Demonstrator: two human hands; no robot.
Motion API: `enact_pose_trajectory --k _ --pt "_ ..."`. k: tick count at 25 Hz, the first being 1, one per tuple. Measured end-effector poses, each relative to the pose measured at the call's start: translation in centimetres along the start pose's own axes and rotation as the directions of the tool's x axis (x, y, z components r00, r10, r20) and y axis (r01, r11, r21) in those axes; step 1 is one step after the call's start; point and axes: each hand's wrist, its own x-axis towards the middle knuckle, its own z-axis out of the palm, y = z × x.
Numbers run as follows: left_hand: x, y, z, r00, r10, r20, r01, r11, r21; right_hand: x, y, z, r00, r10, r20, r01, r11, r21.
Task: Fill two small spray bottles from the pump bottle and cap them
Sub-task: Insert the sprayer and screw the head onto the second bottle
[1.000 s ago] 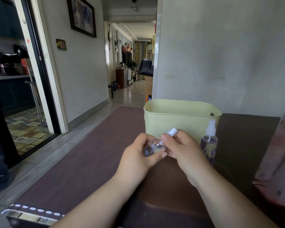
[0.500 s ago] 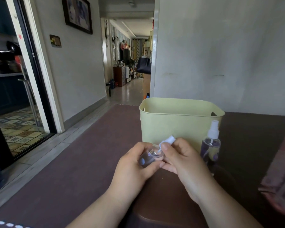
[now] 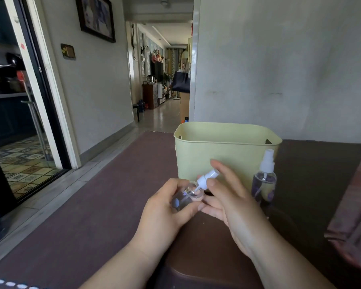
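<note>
I saw the left hand [image 3: 165, 211] grip the small bottle [image 3: 182, 200] — near the table's [image 3: 313, 184] front edge. The right hand [image 3: 229, 203] pinched its cap [image 3: 207, 177].

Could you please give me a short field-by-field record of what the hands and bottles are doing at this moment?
left hand: grips the small spray bottle, tilted
right hand: pinches the white spray cap at that bottle's neck
cap seating: cannot tell if tight
second spray bottle: upright, capped, on the table beside the green bin
</note>
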Motion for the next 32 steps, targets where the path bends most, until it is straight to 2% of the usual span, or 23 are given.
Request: enact_pose_trajectory --k 4,8,12,16,20,23,27,30,32 --pt "-0.08 -0.06 0.03 1.0 0.01 0.027 -0.011 1.0 0.023 -0.05 0.42 0.06 1.0 0.0 -0.017 -0.002 0.995 -0.098" --pt "-0.02 -0.22 -0.06 1.0 -0.002 0.021 0.002 1.0 0.009 -0.09 0.3 -0.02 1.0 0.01 -0.005 -0.01 1.0 -0.025" --pt "-0.16 -0.14 -0.01 0.999 0.014 0.035 -0.015 1.0 0.022 -0.12 0.67 -0.17 1.0 0.023 -0.015 -0.025 0.995 -0.099" --pt "-0.12 -0.26 -0.06 1.0 -0.002 0.026 0.002 1.0 0.013 -0.11 0.54 -0.04 1.0 0.028 0.003 -0.028 0.999 -0.025" --pt "-0.09 -0.29 -0.06 0.999 -0.003 0.05 0.003 1.0 -0.006 -0.16 0.79 -0.08 0.999 0.037 -0.006 -0.038 0.992 -0.119" --pt "-0.04 -0.33 -0.04 0.999 -0.009 0.039 0.008 1.0 0.014 -0.32 0.37 0.29 1.0 0.03 -0.007 -0.03 0.998 -0.056" --pt "-0.1 -0.33 -0.06 0.999 0.003 0.05 -0.005 0.999 0.033 -0.37 0.43 0.36 0.999 0.048 -0.013 -0.049 0.99 -0.129" --pt "-0.14 -0.25 -0.03 0.999 0.009 0.041 -0.01 1.0 0.029 -0.29 0.34 0.25 0.999 0.032 -0.011 -0.033 0.998 -0.054" --pt "-0.13 -0.22 -0.08 1.0 0.004 0.028 -0.004 1.0 0.017 -0.28 0.43 0.2 0.999 0.033 0.011 -0.032 0.997 -0.07"
